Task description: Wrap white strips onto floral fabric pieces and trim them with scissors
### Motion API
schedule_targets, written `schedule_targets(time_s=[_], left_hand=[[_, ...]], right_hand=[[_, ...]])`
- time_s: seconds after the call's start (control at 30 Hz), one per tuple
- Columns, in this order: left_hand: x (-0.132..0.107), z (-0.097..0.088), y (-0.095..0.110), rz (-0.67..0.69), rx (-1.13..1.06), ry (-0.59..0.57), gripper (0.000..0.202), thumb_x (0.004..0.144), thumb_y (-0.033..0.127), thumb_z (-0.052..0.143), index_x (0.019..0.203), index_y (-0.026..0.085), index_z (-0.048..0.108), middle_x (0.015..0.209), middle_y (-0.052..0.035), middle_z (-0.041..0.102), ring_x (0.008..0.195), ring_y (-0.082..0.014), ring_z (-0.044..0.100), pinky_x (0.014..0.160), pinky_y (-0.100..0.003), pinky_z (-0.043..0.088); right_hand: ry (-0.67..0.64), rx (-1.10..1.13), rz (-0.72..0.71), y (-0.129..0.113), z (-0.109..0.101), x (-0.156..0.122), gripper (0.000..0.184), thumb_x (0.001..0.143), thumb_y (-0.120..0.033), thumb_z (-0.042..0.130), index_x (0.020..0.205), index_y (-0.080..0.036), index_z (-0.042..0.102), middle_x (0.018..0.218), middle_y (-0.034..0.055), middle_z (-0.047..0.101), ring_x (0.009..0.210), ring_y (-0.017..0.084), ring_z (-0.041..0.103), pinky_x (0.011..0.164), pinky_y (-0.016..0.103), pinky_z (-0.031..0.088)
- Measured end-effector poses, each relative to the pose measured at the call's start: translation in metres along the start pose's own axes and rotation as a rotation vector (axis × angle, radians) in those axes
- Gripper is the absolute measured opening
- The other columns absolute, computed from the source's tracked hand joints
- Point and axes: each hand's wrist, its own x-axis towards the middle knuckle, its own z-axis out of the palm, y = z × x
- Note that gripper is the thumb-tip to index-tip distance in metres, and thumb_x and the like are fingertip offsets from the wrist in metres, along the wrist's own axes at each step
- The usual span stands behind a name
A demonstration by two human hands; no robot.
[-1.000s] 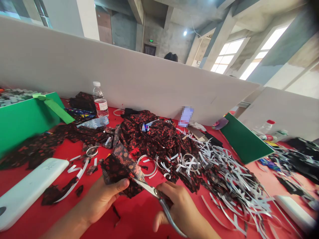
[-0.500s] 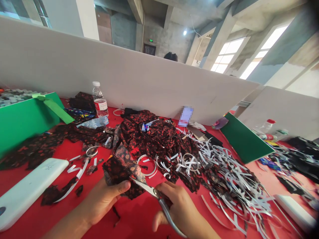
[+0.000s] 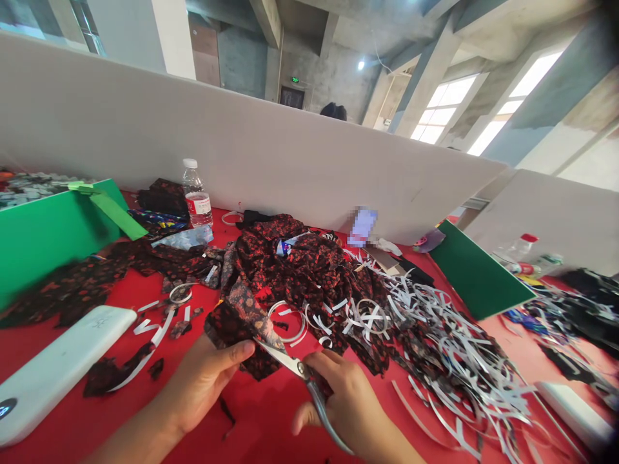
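My left hand [image 3: 206, 380] pinches the near end of a dark floral cloth [image 3: 232, 325], thumb on top and fingers beneath. The cloth runs back into a crumpled heap of the same red-and-black floral fabric [image 3: 290, 277]. My right hand [image 3: 343, 399] is closed around the grey handles of metal scissors [image 3: 290, 364], its thumb showing at the lower left. The blades point left, lying at the cloth's edge just right of my left thumb; the tips are partly hidden by the fabric. Coiled white strips [image 3: 287, 322] lie just beyond the blades.
A tangle of white strips [image 3: 449, 348] spreads to the right. A white power bank [image 3: 62, 370] is at the left. A water bottle [image 3: 197, 200] and a phone [image 3: 362, 227] stand by the pale partition [image 3: 271, 154]. Green boards [image 3: 478, 270] flank the red table [image 3: 251, 432].
The scissor blades look closer together than before, and the right thumb has drawn in slightly. My left hand still holds the cloth. The view has shifted a little.
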Motion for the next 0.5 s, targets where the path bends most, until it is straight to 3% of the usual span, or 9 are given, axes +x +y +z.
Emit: schedule_targets(time_s=[0.23, 0.5], left_hand=[[0.0015, -0.0009, -0.0073, -0.054, 0.02, -0.008, 0.029, 0.058, 0.015, 0.081, 0.085, 0.019, 0.073, 0.089, -0.0036, 0.077, 0.091, -0.0247, 0.068, 0.08, -0.031, 0.052], [0.0026, -0.0008, -0.0076, -0.06, -0.012, 0.004, 0.03, 0.057, 0.015, 0.082, 0.085, 0.022, 0.073, 0.085, 0.0, 0.077, 0.085, -0.0189, 0.069, 0.074, -0.024, 0.054]], right_hand=[[-0.036, 0.021, -0.029, -0.0023, -0.0043, 0.0001, 0.048, 0.064, -0.059, 0.071, 0.085, -0.018, 0.06, 0.068, -0.0006, 0.054, 0.057, 0.012, 0.045, 0.051, 0.02, 0.031], [-0.043, 0.025, -0.019, 0.0007, -0.0027, -0.0007, 0.047, 0.063, -0.06, 0.071, 0.081, -0.018, 0.059, 0.064, -0.0026, 0.05, 0.056, 0.012, 0.042, 0.05, 0.02, 0.028]])
